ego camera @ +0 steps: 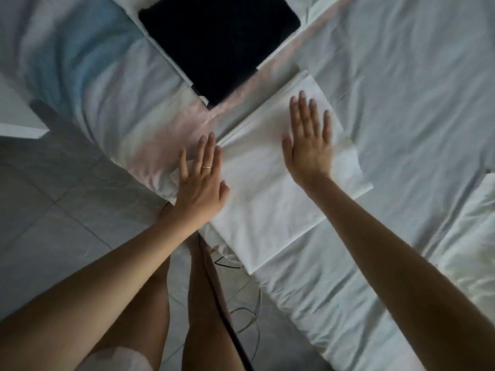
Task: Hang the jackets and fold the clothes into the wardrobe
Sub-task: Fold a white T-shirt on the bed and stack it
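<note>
White folded cloth (270, 183) mid-frame, my left hand (202, 178) and right hand (308, 140) spread flat on it. Black folded garment (217, 41) lies upper centre, bedsheet (401, 89) all round.

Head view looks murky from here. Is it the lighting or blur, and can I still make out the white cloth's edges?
Head view: dim and soft overall, no glare; blue and pink casts tint the bed sheet at left; the folded white cloth under the left hand and right hand has readable edges; the black item shows no detail; wide-angle stretch swells the forearms.
</note>
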Tool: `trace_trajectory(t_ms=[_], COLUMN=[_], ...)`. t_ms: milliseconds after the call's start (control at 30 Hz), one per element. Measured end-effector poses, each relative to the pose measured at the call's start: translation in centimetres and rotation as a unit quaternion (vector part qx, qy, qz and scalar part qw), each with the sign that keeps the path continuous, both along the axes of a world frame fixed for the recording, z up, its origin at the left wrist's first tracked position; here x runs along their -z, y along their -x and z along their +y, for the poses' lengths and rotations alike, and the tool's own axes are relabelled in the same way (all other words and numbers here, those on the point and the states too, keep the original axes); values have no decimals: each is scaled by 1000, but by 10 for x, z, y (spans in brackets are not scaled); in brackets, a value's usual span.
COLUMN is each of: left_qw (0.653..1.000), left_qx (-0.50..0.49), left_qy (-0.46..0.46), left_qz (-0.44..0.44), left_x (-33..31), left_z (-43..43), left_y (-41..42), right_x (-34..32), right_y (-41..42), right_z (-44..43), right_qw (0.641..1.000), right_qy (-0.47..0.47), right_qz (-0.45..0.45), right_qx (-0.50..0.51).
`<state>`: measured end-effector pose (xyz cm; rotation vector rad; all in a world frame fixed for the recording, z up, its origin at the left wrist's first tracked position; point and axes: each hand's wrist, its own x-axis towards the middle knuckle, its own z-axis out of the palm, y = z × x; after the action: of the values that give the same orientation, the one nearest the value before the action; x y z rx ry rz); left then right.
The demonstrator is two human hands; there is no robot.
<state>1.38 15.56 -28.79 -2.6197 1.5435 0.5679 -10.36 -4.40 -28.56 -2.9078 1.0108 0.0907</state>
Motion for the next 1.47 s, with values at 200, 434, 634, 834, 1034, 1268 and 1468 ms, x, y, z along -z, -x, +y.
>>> trace_trajectory(t_ms=[200, 434, 634, 834, 1034, 1268, 1468], left_qw=[988, 987, 949, 960, 942, 941, 987], left_qx=[149, 163, 315, 275, 333, 336, 66], left_qy=[28, 1, 14, -35, 49, -21, 14], left_qz=[12, 6, -8, 29, 8, -25, 149], left_x=[15, 21, 23, 22, 9, 20, -14], left_z=[-14, -20, -122, -201, -123, 19, 17], left_y=[9, 10, -6, -20, 18, -39, -41], right_x=[22, 10, 24, 31, 5, 20, -18], right_y=[105, 145, 133, 185, 99, 121, 113], right_z=[-12, -60, 7, -5, 92, 226, 223], right_qw=[986, 945, 998, 888, 934, 916, 667], right_qy=[-11, -16, -22, -97, -85, -184, -311], right_qz=[68, 54, 27, 9, -104, -71, -234], right_qx=[-153, 322, -43, 450, 330, 349, 636])
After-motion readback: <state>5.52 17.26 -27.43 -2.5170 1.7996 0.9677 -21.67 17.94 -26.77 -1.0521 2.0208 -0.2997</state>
